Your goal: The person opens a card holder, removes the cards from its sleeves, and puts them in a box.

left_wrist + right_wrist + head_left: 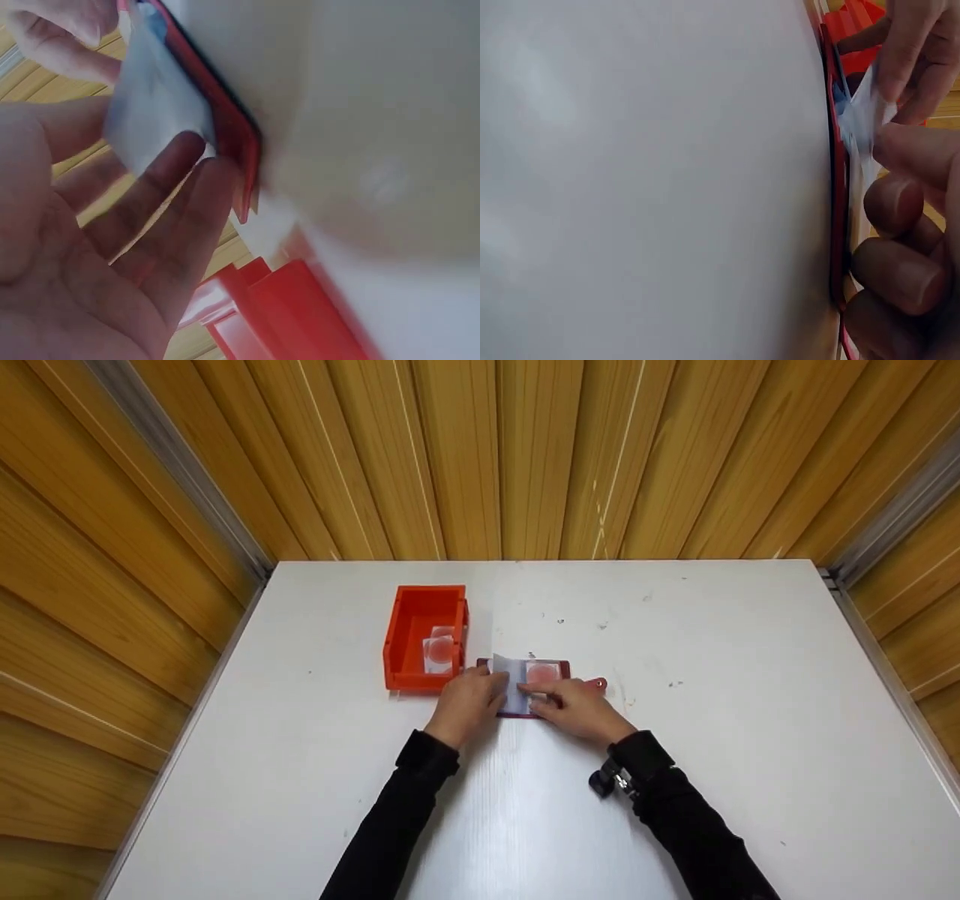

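Observation:
A small booklet with a dark red cover (565, 667) lies spread on the white table, with clear pocket pages (513, 703). Its right side shows a square card with a pink round patch (543, 673). My left hand (466, 699) holds a raised clear page (154, 97) between thumb and fingers, its fingertips close by the cover's edge in the left wrist view. From the right side, my right hand (581, 709) reaches over the booklet. Its extended index finger (919, 150) touches the page, while the other fingers are bent near the cover. Beyond this hand a red strap (597, 684) sticks out.
Just left of and behind the booklet stands an orange-red bin (425, 682) with several square clear cards (438, 654) in it. White tabletop (735, 697) extends on both sides. Wood-patterned panels (465, 457) rise behind the table's far edge.

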A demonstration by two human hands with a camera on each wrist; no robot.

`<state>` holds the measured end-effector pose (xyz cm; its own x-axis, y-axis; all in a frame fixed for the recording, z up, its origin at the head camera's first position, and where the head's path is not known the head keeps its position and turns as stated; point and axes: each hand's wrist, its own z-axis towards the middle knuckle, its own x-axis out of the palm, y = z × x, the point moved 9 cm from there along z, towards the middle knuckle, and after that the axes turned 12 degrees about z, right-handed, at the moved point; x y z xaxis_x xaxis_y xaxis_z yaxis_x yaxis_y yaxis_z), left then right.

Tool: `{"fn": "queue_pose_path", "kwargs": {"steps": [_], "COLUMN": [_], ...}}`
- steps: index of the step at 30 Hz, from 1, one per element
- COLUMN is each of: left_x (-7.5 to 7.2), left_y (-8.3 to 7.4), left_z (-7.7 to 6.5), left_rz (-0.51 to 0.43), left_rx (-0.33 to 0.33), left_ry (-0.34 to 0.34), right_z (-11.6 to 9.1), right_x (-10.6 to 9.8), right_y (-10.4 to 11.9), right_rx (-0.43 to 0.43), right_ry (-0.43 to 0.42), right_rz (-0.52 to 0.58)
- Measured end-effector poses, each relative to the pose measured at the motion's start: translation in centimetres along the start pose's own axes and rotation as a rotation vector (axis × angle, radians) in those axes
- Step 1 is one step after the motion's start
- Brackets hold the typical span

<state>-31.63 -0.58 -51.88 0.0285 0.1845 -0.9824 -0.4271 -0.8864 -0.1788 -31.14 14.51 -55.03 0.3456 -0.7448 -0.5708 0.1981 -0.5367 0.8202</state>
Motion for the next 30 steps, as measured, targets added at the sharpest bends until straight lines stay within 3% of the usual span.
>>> {"fn": "queue_pose_path", "kwargs": {"steps": [4,8,20,26,28,30], "left_x": [0.6,0.6,0.4,0.2,-0.1,-0.3], "left_y": [0.2,0.1,0.3,0.4,0.4,0.3], "left_z": [0.0,-0.1,0.0,-0.1,0.0,0.2], "left_rz": [0.020,0.042,0.050,0.066,0.091,0.055], "left_rx": [-0.043,-0.049,-0.045,-0.057,-0.072,-0.091], "left_ry": [0.055,0.061,0.054,0.022,-0.026,-0.066], "right_z": [-0.1,-0.3,-0.8,-0.8,-0.8,-0.7], "right_x": [-1.1,-2.3,-3.4,-3.6,-3.6,-3.6], "right_y": [-0.7,-1.6,-2.9,-3.4,-3.5,-3.7], "right_rx": [0.036,0.094,0.136,0.154,0.162,0.166], "right_ry": [-0.071,-0.112,-0.101,-0.080,-0.072,-0.065], "right_rz": [-0.059,-0.113,-0.060,0.007,0.012,0.011]}}
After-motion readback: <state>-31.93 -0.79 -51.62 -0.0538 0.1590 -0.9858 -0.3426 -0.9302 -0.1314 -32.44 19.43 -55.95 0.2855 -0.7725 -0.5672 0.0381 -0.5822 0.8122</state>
